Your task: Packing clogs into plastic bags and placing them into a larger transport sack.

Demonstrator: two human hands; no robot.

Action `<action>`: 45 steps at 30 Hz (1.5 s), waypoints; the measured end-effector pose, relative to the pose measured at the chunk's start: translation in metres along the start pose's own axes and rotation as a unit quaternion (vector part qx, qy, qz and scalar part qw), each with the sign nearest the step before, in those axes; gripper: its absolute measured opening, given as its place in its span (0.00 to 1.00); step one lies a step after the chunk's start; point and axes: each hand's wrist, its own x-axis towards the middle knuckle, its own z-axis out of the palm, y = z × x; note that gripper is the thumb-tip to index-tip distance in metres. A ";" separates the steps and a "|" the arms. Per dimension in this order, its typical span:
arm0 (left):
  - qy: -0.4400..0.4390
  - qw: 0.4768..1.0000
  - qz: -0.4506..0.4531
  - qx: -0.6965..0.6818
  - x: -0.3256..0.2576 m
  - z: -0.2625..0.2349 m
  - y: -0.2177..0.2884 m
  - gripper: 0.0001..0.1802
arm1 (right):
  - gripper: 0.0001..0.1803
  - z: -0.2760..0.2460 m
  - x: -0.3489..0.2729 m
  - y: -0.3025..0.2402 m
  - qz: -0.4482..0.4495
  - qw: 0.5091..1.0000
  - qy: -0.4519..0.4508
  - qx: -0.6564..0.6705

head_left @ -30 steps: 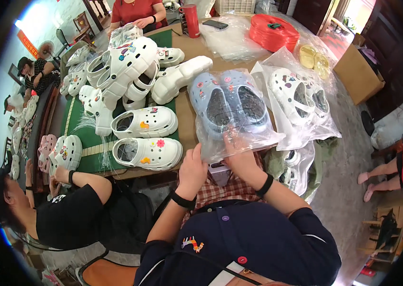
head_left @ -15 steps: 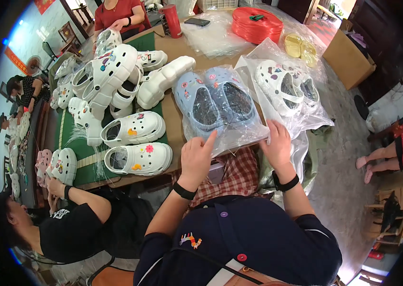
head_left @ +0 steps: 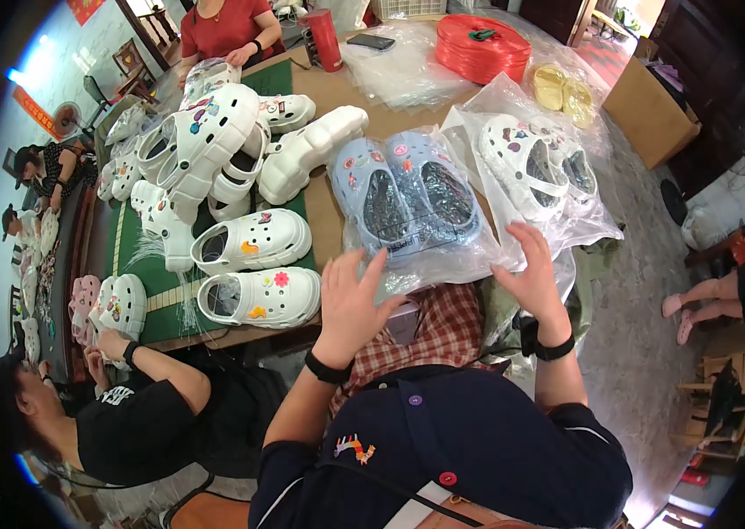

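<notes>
A clear plastic bag holding a pair of light blue clogs [head_left: 407, 198] lies on the brown table [head_left: 324, 220] in front of me. My left hand [head_left: 350, 304] hovers flat over the bag's near left corner, fingers spread. My right hand [head_left: 531, 269] rests with spread fingers on the bag's near right edge. Neither hand grips anything. Just right of it lies a second bag with a pair of white clogs [head_left: 535, 167] decorated with charms.
Several loose white clogs [head_left: 253, 242] lie on a green mat [head_left: 156, 291] to the left. A seated person in black [head_left: 134, 414] works at lower left, another in red [head_left: 227, 31] across the table. A red stack [head_left: 478, 48], yellow clogs [head_left: 566, 93] and a cardboard box [head_left: 650, 115] are far right.
Both hands have let go of the blue-clog bag's near edge and spread apart. The bag now lies flat on the table.
</notes>
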 end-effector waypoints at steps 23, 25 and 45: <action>0.097 0.769 -0.376 -0.508 0.015 0.082 -0.029 0.48 | 0.41 0.106 0.036 0.030 0.285 0.913 -0.128 0.262; 0.034 0.709 -0.367 -0.600 0.009 0.071 -0.046 0.49 | 0.38 0.109 0.018 0.031 0.294 0.875 -0.165 0.349; -0.031 0.571 -0.401 -0.715 0.028 0.058 -0.026 0.24 | 0.42 0.107 -0.002 0.028 0.205 0.959 -0.013 0.196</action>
